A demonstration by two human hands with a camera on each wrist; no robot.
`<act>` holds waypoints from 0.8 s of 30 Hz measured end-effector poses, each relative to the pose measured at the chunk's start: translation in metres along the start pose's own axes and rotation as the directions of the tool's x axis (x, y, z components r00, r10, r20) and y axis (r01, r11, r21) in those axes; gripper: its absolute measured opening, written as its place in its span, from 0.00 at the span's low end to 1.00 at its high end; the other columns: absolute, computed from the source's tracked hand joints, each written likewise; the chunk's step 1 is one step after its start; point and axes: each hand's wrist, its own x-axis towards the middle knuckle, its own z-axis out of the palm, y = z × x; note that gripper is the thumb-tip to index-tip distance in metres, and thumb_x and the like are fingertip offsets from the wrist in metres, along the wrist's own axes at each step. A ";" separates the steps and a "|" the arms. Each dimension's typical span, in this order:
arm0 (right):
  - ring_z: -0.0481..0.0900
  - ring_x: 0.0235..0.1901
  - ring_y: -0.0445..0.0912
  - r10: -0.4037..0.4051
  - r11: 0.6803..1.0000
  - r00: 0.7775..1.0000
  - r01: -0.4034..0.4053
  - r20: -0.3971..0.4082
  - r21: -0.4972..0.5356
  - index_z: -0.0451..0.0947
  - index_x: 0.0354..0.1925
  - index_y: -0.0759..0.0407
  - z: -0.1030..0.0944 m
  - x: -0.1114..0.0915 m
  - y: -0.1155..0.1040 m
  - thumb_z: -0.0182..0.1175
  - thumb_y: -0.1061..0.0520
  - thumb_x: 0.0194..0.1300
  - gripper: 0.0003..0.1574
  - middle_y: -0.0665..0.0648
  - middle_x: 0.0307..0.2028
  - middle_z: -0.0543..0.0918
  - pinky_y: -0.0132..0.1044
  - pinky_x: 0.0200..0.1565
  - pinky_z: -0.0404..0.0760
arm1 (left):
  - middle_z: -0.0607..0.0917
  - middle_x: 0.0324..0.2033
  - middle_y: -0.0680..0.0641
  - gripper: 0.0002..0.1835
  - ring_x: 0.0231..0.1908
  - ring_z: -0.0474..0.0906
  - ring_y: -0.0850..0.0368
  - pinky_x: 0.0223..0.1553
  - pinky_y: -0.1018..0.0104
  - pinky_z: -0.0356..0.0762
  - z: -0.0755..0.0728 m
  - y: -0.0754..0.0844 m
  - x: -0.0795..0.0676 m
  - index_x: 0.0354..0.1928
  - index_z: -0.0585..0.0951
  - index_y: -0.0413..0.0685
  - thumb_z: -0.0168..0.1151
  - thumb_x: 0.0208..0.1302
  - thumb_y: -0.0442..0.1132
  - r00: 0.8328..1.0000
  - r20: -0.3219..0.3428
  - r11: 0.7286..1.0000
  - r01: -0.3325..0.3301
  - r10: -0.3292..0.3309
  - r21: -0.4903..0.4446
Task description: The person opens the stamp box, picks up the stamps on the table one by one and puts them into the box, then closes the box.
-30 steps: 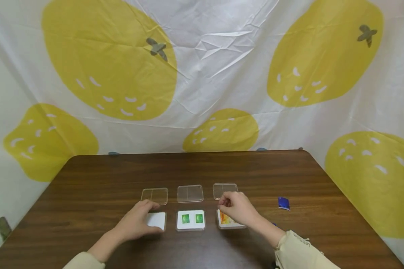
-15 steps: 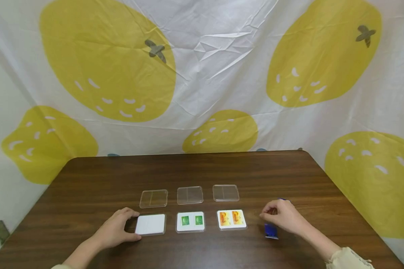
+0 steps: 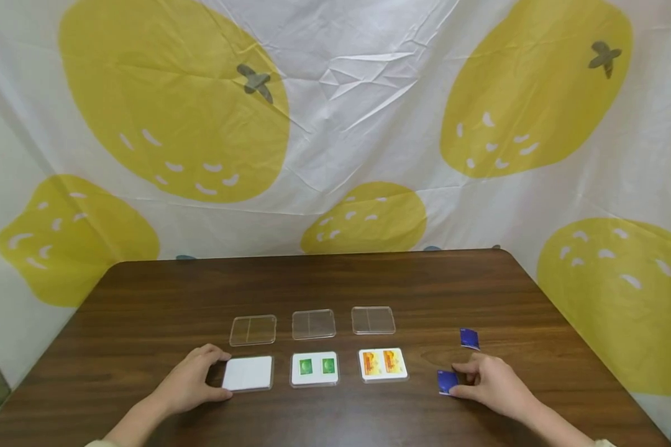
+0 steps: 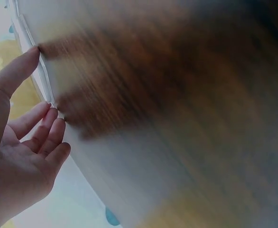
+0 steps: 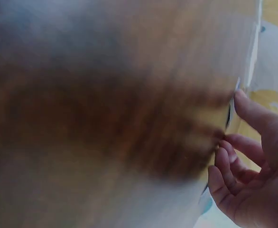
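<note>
Three shallow clear plastic cases lie in a row. The left case (image 3: 248,373) bears a blank white insert, the middle case (image 3: 315,382) two green picture squares, the right case (image 3: 383,378) two orange ones. My left hand (image 3: 186,380) rests on the table beside the left case, thumb and index fingertip touching its left corners, fingers relaxed and spread. At the right, my right hand (image 3: 494,382) pinches a small blue stamp-like square (image 3: 446,381) at its right edges between thumb and fingers. Another blue square (image 3: 470,338) lies behind it.
Behind the cases stand three clear lids, left (image 3: 253,329), middle (image 3: 314,324) and right (image 3: 373,320), lying flat. The brown wooden table (image 3: 201,292) ends at a lemon-printed white cloth (image 3: 358,118).
My left hand has drawn back left from over the left case to its edge. My right hand has left the orange case, moved right and come down on the nearer blue square.
</note>
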 end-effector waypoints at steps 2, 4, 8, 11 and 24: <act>0.60 0.18 0.32 0.003 1.000 1.000 -0.004 -0.028 -0.014 0.81 0.39 0.69 0.002 -0.002 -0.002 0.69 0.45 0.45 0.30 0.45 0.21 0.71 0.27 0.19 0.64 | 0.77 0.41 0.48 0.31 0.47 0.72 0.46 0.47 0.48 0.71 0.000 -0.001 0.000 0.44 0.78 0.39 0.75 0.36 0.48 1.000 0.000 1.000 0.002 -0.002 0.002; 0.58 0.17 0.32 0.014 1.000 0.998 -0.015 -0.054 -0.024 0.81 0.39 0.68 0.004 -0.004 -0.003 0.70 0.47 0.45 0.29 0.44 0.20 0.70 0.27 0.18 0.63 | 0.77 0.41 0.48 0.32 0.47 0.72 0.46 0.47 0.48 0.70 0.001 -0.001 0.000 0.45 0.78 0.39 0.75 0.36 0.48 1.000 -0.001 1.000 0.003 -0.003 0.004; 0.58 0.17 0.32 0.001 0.999 0.997 -0.004 -0.081 -0.037 0.82 0.38 0.68 0.006 -0.006 -0.004 0.69 0.50 0.45 0.25 0.42 0.19 0.69 0.26 0.18 0.62 | 0.77 0.42 0.48 0.32 0.47 0.72 0.45 0.48 0.48 0.70 0.001 -0.001 0.000 0.45 0.78 0.39 0.75 0.36 0.48 1.000 -0.002 1.000 0.000 0.000 0.007; 0.61 0.18 0.31 -0.007 0.999 0.996 0.003 -0.092 -0.046 0.83 0.36 0.67 0.008 -0.005 -0.003 0.70 0.52 0.44 0.22 0.41 0.18 0.69 0.26 0.19 0.64 | 0.77 0.41 0.48 0.32 0.47 0.72 0.45 0.47 0.48 0.70 0.001 -0.001 -0.001 0.45 0.78 0.39 0.75 0.36 0.48 1.000 -0.010 1.000 -0.006 0.006 0.008; 0.66 0.18 0.31 0.061 0.998 0.993 -0.059 -0.104 0.027 0.84 0.31 0.64 0.011 -0.002 -0.004 0.71 0.55 0.43 0.16 0.44 0.18 0.74 0.27 0.20 0.69 | 0.77 0.41 0.48 0.31 0.46 0.72 0.45 0.47 0.48 0.71 0.002 -0.003 -0.001 0.44 0.78 0.39 0.75 0.36 0.48 1.000 -0.024 1.000 -0.018 0.018 0.011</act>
